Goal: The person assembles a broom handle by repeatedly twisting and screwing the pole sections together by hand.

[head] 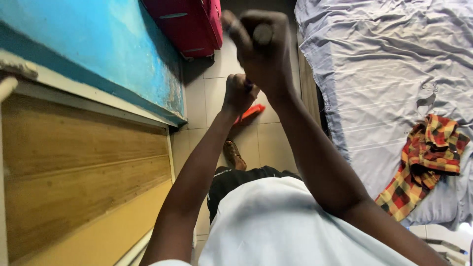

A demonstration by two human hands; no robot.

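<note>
Handle (249, 83), a thin dark stick, runs between both fists above the tiled floor (212, 83), its rounded top end showing at the upper fist; its lower end is hidden. To the far left stand a wooden door (84, 167) and a blue wall (98, 44), with a red suitcase (189, 24) beyond. Left hand (237, 93) is lower down, fingers clenched round the handle, just above an orange piece (252, 112) lying on the floor. Right hand (260, 49) is higher and nearer the camera, fingers wrapped tight about the top. A shoe (234, 153) shows below the hands. On the right lies a bed with a grey sheet (384, 74) and a checked cloth (427, 157). My judgement: keeping the fists well apart and the stick close to the body gives steadier control, clear of the bed edge
</note>
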